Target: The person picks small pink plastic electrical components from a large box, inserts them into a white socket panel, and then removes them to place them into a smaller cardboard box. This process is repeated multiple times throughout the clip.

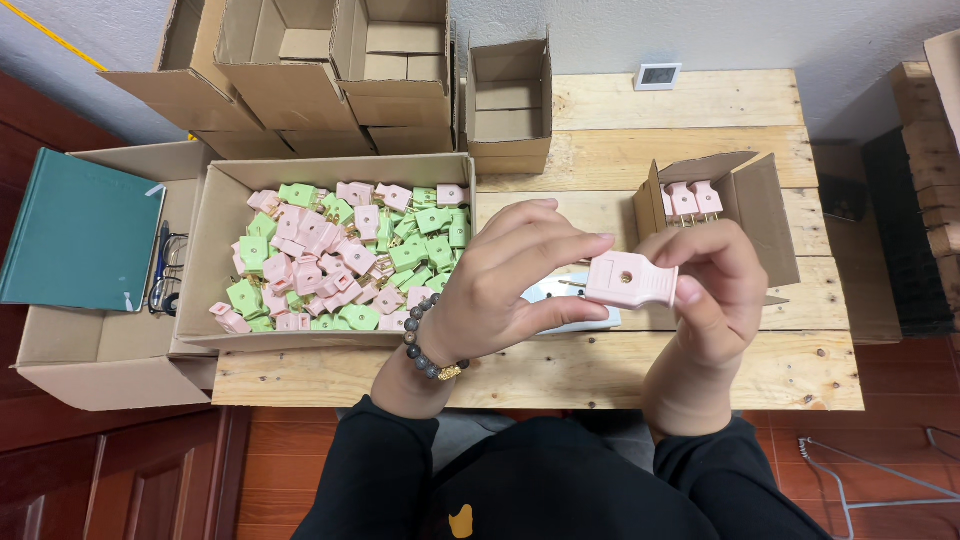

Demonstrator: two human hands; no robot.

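A pink plastic plug [630, 280] is held between both hands above the wooden table [640, 370]. My right hand [715, 300] grips its right end with thumb and fingers. My left hand [510, 290], with a bead bracelet on the wrist, touches the plug's left end where metal prongs stick out. A white flat object [570, 305] lies on the table under the hands, mostly hidden. To the left, a large cardboard box [215, 240] holds a heap of pink and green plugs [340, 255].
A small open carton [760, 215] on the right holds two pink plugs standing upright. Several empty cartons [505, 100] stand along the back. A green book [80, 230] and glasses lie on a box at far left. A small white display [657, 76] sits by the wall.
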